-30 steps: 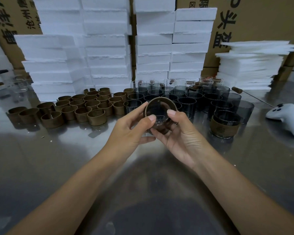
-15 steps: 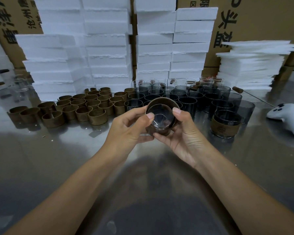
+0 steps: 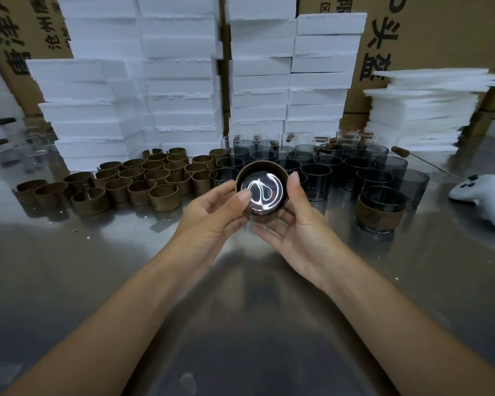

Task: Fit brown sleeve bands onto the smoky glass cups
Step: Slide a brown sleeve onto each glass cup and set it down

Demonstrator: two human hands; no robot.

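1. The light is even and rather dim. It comes from overhead, and colours lean cool and grey.
2. The white foam blocks (image 3: 180,81) across the upper half are the brightest area, and their edges stay readable.
3. A curled white glare sits on the glass cup (image 3: 262,192) at frame centre.
4. The steel worktop (image 3: 97,267) shows smeared reflections and a broad dark shadow at lower centre.
5. The frame edges bow with wide-angle distortion, and the forearms (image 3: 103,318) towards the bottom corners look soft.

Left hand (image 3: 212,215), right hand (image 3: 299,228): curled grips.
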